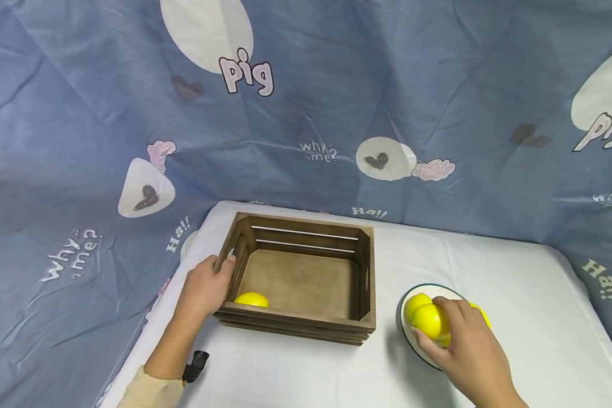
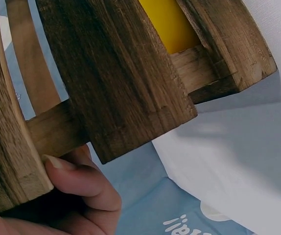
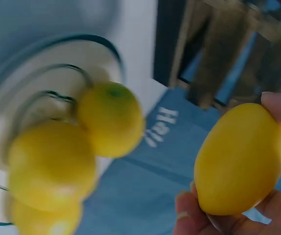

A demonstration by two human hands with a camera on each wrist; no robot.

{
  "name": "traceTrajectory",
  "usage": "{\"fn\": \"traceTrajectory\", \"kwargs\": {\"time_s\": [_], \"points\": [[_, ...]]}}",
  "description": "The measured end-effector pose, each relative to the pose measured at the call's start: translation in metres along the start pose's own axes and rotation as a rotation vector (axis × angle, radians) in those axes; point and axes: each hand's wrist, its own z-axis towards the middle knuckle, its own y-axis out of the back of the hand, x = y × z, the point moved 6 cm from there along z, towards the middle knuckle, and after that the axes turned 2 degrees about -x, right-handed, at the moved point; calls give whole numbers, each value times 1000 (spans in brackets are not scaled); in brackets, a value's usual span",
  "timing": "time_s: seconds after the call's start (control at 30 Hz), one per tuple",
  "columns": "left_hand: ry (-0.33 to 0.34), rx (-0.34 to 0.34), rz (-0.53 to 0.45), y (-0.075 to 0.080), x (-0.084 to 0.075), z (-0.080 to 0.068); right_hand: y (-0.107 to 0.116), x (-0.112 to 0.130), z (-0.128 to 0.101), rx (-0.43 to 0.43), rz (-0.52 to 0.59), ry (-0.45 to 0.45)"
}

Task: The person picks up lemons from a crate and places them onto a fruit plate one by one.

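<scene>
On the white cloth stands a brown slatted wooden crate (image 1: pixel 296 315), a yellow lemon (image 1: pixel 252 299) in its front left corner. My left hand (image 1: pixel 204 286) grips the crate's left end; the left wrist view shows the thumb (image 2: pixel 64 171) against a slat. Over a white plate with a dark green rim (image 1: pixel 404 323), my right hand (image 1: pixel 469 345) holds a lemon (image 3: pixel 241 159) between thumb and fingers. Three other lemons (image 3: pixel 52 166) lie on the plate, partly covered by the right hand in the head view.
A blue printed cloth (image 1: pixel 296 113) hangs behind the table and down its left side. White cloth (image 1: pixel 285 368) covers the tabletop, with a gap of it between crate and plate. A black band (image 1: pixel 196 365) shows at the left wrist.
</scene>
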Motion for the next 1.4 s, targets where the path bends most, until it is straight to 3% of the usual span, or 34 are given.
{"fn": "traceTrajectory", "kwargs": {"time_s": [0.23,0.67,1.4], "points": [[-7,-3,-6,0,1,0,-20,-13,-16,-71,-106,37],[-10,-8,-8,0,2,0,-40,-23,-31,-160,-179,70],[-23,-15,-3,-1,3,2,-55,-20,-36,-124,-177,-14]]}}
